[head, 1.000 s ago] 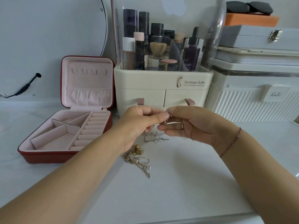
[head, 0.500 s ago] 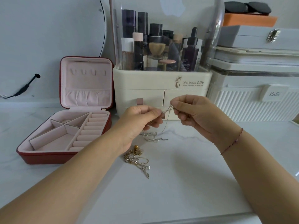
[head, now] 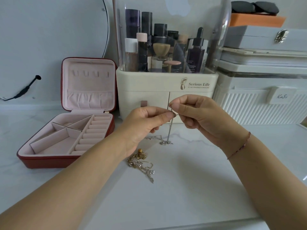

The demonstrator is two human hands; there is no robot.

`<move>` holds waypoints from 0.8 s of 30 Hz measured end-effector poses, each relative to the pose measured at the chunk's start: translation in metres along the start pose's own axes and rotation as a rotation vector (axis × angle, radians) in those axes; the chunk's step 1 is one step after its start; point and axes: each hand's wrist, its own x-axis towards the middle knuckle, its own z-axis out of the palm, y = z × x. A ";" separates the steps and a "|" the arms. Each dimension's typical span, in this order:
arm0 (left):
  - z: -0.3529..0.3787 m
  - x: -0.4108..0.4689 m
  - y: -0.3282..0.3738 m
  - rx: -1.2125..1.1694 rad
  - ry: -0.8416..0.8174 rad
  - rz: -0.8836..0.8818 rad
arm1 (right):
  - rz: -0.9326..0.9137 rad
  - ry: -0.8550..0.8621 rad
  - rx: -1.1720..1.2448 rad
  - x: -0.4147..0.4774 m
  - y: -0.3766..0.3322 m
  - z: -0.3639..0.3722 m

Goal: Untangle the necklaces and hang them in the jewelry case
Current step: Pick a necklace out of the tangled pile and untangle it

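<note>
Hands meet mid-air: left hand (head: 146, 120) and right hand (head: 199, 117) each pinch top of silver chain (head: 169, 131), fingertips nearly touching. Chain hangs below them, tail on counter. Gold tangle (head: 141, 161) lies under left wrist. Jewelry case (head: 49, 162) open, well left of left hand. Risk (a judgement): hard pull apart could tighten knot or snap thin link. Readable: "Serious Life" on organizer (head: 166, 82) behind hands; "KaSi" on box (head: 281, 96) beyond right hand.

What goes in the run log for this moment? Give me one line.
left hand: pinches silver chain | right hand: pinches same chain | gold tangle: on table | jewelry case: open, hooks bare
</note>
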 end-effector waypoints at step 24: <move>-0.005 0.004 0.000 -0.200 -0.027 -0.042 | 0.082 0.013 0.118 0.000 -0.002 -0.010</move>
